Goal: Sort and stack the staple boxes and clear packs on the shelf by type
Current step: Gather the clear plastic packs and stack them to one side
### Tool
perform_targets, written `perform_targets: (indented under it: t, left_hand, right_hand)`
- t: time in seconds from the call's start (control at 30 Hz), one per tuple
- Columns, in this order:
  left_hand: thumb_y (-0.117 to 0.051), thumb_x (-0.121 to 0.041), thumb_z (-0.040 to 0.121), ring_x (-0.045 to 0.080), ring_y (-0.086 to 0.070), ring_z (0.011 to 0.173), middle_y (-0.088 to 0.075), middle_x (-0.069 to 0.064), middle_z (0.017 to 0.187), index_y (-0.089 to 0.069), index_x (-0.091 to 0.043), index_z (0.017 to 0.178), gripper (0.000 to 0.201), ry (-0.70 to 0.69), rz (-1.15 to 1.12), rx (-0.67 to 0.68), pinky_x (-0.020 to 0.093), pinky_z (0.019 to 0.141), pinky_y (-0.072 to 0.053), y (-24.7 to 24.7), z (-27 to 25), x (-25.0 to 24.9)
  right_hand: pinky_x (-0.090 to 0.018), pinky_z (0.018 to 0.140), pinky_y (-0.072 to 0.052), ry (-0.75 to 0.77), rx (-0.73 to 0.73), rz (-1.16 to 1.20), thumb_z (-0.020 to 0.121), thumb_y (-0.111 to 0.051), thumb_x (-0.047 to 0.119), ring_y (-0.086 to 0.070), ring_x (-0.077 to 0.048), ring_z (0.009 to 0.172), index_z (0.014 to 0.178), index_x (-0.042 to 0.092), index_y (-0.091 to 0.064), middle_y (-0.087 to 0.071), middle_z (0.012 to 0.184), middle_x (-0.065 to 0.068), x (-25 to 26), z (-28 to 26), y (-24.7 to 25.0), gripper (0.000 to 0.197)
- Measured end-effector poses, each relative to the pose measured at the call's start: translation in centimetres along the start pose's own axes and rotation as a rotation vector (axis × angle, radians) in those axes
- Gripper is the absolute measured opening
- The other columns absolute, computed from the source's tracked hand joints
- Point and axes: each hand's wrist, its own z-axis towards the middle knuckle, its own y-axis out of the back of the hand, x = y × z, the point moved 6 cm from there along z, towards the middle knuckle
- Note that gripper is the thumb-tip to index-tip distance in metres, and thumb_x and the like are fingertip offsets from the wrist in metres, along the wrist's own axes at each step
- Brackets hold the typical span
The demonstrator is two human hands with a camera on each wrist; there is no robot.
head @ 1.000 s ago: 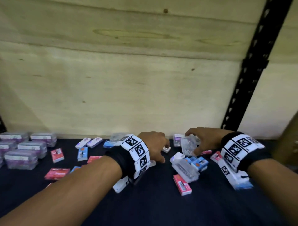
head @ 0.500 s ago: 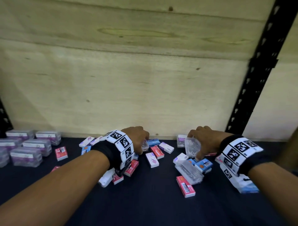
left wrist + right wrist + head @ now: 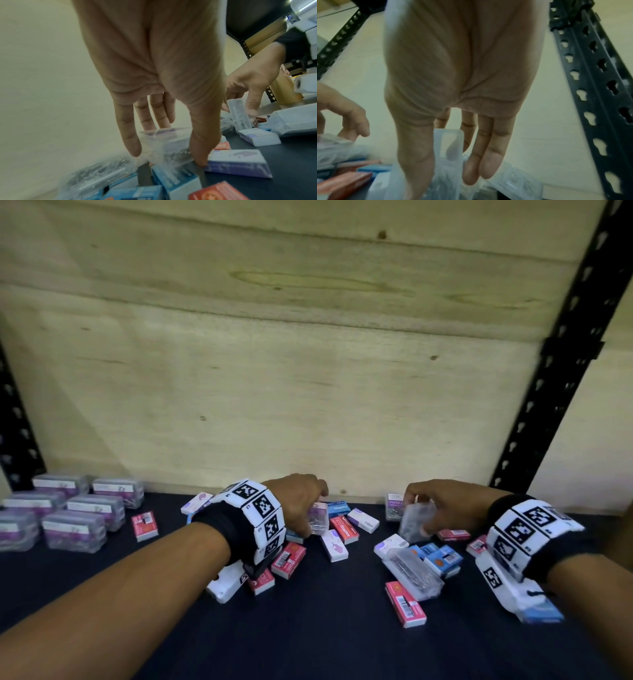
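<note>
Both hands hold a clear pack each: your left hand [image 3: 301, 501] pinches one [image 3: 167, 143] between thumb and fingers over the scattered staple boxes [image 3: 344, 529], and your right hand [image 3: 442, 508] grips another [image 3: 416, 522] upright by its edges. Lift straight up so neighbouring boxes stay put, then carry them to the stacked clear packs [image 3: 73, 517] far left on the shelf [image 3: 325, 645].

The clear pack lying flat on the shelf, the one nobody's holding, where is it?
In the head view the clear pack lies right of centre, between the blue boxes and a red box.
</note>
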Motion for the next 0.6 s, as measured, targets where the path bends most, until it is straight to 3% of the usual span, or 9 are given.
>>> perform_targets:
  t: [0.17,0.3,0.37,0.47,0.6]
  left_hand:
    - [-0.083,-0.035,0.070,0.018,-0.044,0.113,-0.042,-0.002,0.120,-0.050,-0.030,0.132,0.071,0.000,0.041,-0.012,0.039,0.095,-0.047,0.7,-0.8,0.2]
    - [-0.083,-0.033,0.071,0.016,-0.056,0.098,-0.056,-0.003,0.113,-0.047,-0.029,0.127,0.066,-0.011,-0.088,0.026,0.034,0.085,-0.050,1.3,-2.2,0.7]
    - [-0.082,-0.034,0.073,0.016,-0.061,0.085,-0.063,-0.003,0.100,-0.040,-0.028,0.124,0.066,-0.003,-0.157,0.026,0.033,0.077,-0.052,1.6,-3.3,1.3]
    - [-0.081,-0.030,0.076,0.014,-0.059,0.073,-0.064,-0.002,0.090,-0.030,-0.026,0.120,0.068,-0.009,-0.234,0.013,0.032,0.069,-0.050,2.2,-5.1,2.4]
    - [-0.078,-0.039,0.078,0.016,-0.057,0.083,-0.062,0.002,0.103,-0.032,-0.026,0.127,0.068,0.020,-0.246,0.026,0.031,0.071,-0.046,2.8,-8.7,4.7]
  right_hand:
    - [-0.019,0.061,-0.042,0.090,-0.040,0.123,0.083,-0.071,0.010,-0.056,-0.009,0.066,0.100,0.035,-0.049,-0.067,0.094,0.007,1.1,-0.5,1.2,0.037]
    - [-0.034,0.068,-0.056,0.122,0.014,0.218,0.094,-0.051,0.002,-0.067,-0.011,0.062,0.108,0.029,-0.042,-0.069,0.086,0.003,3.1,-0.9,1.3,0.031]
    - [-0.030,0.062,-0.052,0.150,0.012,0.214,0.096,-0.047,0.002,-0.061,-0.010,0.056,0.107,0.033,-0.041,-0.066,0.073,0.006,4.5,-0.8,1.5,0.034]
    - [-0.018,0.057,-0.041,0.162,-0.045,0.201,0.088,-0.055,0.003,-0.049,-0.003,0.052,0.104,0.038,-0.043,-0.059,0.068,0.008,6.6,-0.4,2.0,0.040]
    - [-0.024,0.069,-0.044,0.238,0.018,0.309,0.084,-0.075,0.027,-0.054,-0.006,0.066,0.110,0.035,-0.046,-0.061,0.082,0.007,11.2,0.1,1.7,0.039]
